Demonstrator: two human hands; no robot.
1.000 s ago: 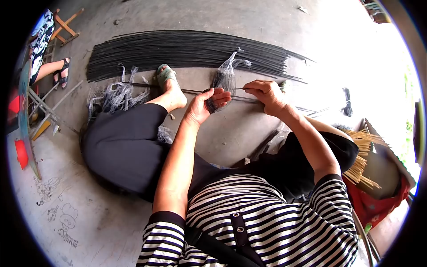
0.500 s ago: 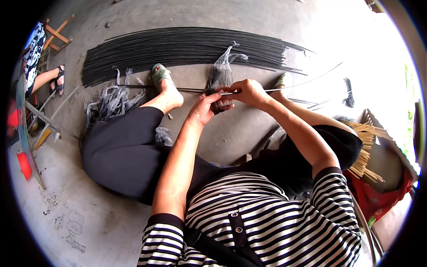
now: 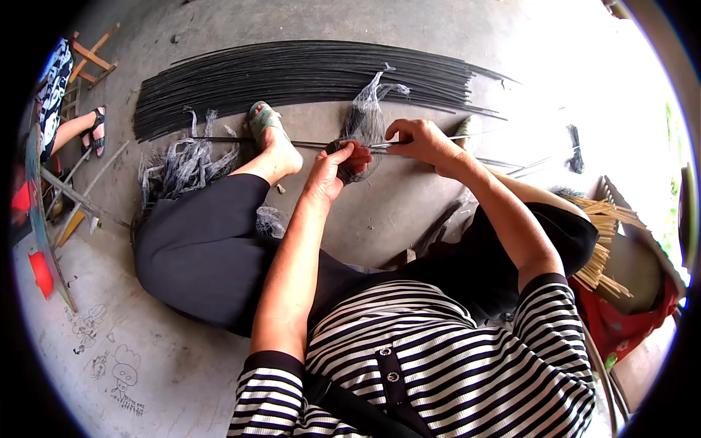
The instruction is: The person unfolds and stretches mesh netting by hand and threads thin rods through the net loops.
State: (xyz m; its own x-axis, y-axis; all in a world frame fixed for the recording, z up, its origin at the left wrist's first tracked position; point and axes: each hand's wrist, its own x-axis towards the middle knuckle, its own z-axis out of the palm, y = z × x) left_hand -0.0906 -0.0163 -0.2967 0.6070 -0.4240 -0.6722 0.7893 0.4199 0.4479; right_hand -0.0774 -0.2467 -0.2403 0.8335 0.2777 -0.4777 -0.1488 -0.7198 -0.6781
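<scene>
My left hand (image 3: 336, 169) is closed around a thin dark rod (image 3: 255, 140) together with part of a grey mesh net (image 3: 366, 120). The net hangs over the fingers and spreads onto the floor beyond them. To the right, my right hand (image 3: 429, 144) pinches the rod or a thin strip alongside it, a short gap from the left hand. Which strand lies in those fingertips is hard to make out. Past the hands lies a wide bundle of long black rods (image 3: 307, 80) on the concrete floor.
A heap of grey netting (image 3: 182, 171) lies beside my left foot (image 3: 272, 139). At right, light wooden sticks (image 3: 602, 255) stick out near a red bag (image 3: 628, 321). A small dark bundle (image 3: 575, 150) lies farther off. Another person's leg (image 3: 73, 135) and a wooden stool (image 3: 93, 57) are at left.
My right hand has moved slightly right and away from my left hand, widening the gap. My left hand has turned a little, with more of its fingers showing through the mesh.
</scene>
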